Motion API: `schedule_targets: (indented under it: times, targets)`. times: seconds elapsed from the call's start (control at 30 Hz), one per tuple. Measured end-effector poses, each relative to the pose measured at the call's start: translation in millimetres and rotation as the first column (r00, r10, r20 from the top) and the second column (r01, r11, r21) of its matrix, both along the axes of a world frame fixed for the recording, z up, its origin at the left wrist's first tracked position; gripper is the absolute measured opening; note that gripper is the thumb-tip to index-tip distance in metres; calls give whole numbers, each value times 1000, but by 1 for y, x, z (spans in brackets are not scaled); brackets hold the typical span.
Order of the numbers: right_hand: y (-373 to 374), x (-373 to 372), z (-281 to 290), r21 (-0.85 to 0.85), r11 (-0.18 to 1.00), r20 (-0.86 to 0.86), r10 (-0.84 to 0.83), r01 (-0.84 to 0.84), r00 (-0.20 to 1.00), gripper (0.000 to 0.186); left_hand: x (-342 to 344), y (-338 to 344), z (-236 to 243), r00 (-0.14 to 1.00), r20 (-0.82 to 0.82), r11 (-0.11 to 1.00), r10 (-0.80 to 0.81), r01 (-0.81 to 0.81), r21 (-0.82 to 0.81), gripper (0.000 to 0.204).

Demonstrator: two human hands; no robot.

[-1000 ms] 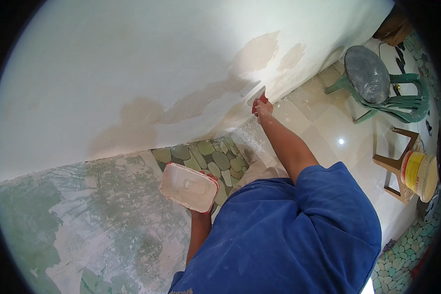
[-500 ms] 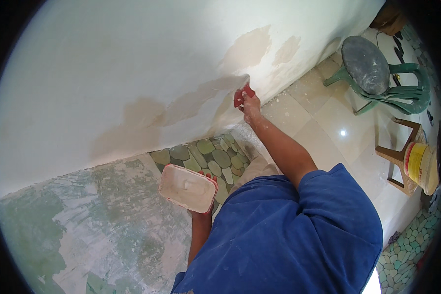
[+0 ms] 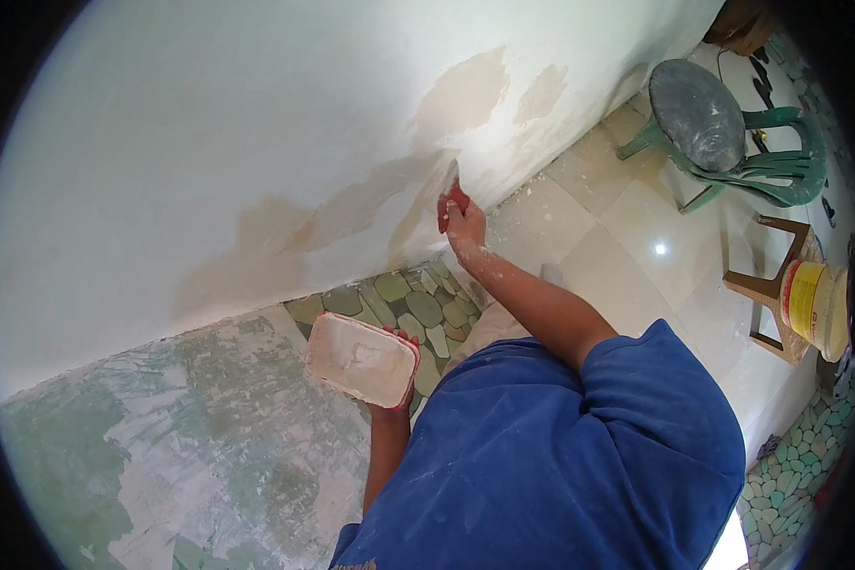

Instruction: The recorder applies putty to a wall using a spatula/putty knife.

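Note:
My right hand (image 3: 466, 228) grips a red-handled putty knife (image 3: 453, 203), its blade against or very close to the white wall (image 3: 209, 142). Light brown patches (image 3: 463, 93) show on the wall above the blade, and a shadow falls across it to the left. Lower down, my left hand (image 3: 401, 391) is wrapped round the side and underside of a rectangular tub (image 3: 316, 364) with a red outer edge. Whitish putty (image 3: 363, 359) coats the tub's inside. Most of the left hand's fingers are hidden by the tub.
A green plastic chair (image 3: 787, 161) with a round grey seat cover (image 3: 697, 116) stands on the tiled floor at right. Near it are a brown stool (image 3: 774, 231) and a yellow-labelled bucket (image 3: 806, 296). Pebble-patterned flooring (image 3: 426, 306) meets the wall; a putty-smeared greenish surface (image 3: 209, 427) lies left.
My right hand and the putty knife have moved left and slightly down along the wall, the blade now pointing more upward. The tub stays nearly in place in my left hand.

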State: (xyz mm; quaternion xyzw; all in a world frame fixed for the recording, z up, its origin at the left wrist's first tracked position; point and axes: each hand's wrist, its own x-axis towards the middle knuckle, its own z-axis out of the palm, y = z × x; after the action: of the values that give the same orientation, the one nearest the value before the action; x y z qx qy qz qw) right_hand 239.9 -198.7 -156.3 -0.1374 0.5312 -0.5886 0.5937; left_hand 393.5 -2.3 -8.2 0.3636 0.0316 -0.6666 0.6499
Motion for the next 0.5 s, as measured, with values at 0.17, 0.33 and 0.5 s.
schedule_targets:
  times: [0.17,0.33,0.5]
  targets:
    - [-33,24,5,-56,995,-39,-85,82,996,15,1,1,-2,999,-42,1000,11,-10,27,41]
    - [-16,51,87,-103,992,179,-49,68,983,13,6,10,1,999,-29,999,27,-28,-39,40]
    - [7,44,69,-147,989,302,23,23,953,21,13,11,1,999,32,999,5,-3,-49,43]
